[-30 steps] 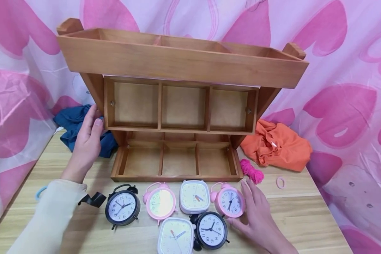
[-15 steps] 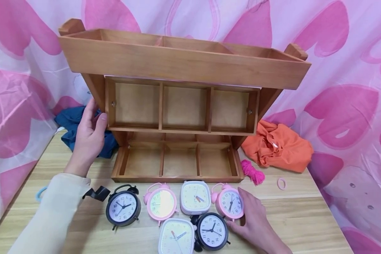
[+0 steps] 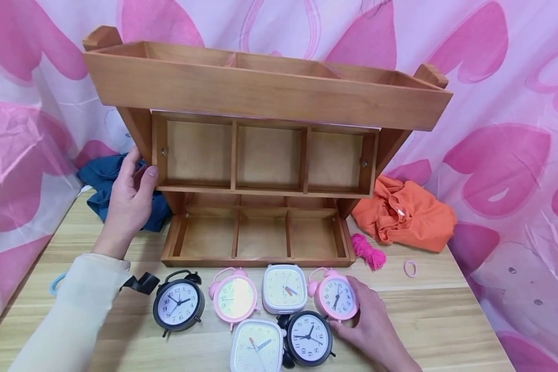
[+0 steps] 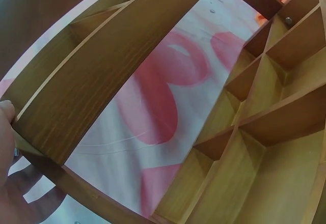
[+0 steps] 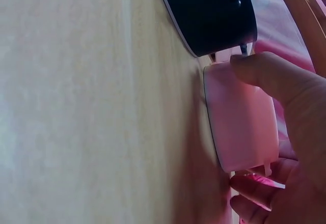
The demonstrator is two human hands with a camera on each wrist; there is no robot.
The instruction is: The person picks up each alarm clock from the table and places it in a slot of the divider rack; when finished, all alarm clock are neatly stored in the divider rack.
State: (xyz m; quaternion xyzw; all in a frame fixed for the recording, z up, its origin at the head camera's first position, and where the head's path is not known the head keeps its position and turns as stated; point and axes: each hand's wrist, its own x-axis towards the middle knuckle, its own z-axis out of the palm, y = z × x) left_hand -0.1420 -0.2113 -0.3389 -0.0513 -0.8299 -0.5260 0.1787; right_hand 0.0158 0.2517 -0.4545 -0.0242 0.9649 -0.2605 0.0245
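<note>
A three-tier wooden shelf (image 3: 265, 98) stands at the back of the table. My left hand (image 3: 129, 199) grips its left side post, thumb on the front edge of the middle tier; the left wrist view looks up along the shelf (image 4: 127, 46). Several alarm clocks lie face up in front of the shelf. My right hand (image 3: 371, 323) holds the right pink clock (image 3: 336, 295), thumb and fingers curled round its rim; the right wrist view shows the pink clock (image 5: 239, 117) between thumb and fingers, with a black clock (image 5: 211, 10) beside it.
A black clock (image 3: 179, 305), a pink clock (image 3: 234, 297), two white square clocks (image 3: 284, 288) and another black clock (image 3: 308, 338) lie nearby. Blue cloth (image 3: 103, 178) sits left, orange cloth (image 3: 406, 213) right, with pink yarn (image 3: 368, 250), a hair tie (image 3: 410, 268) and a black clip (image 3: 142, 283).
My right hand has closed from resting beside the right pink clock to curling round its rim. My left hand moved up slightly and took hold of the shelf's side post.
</note>
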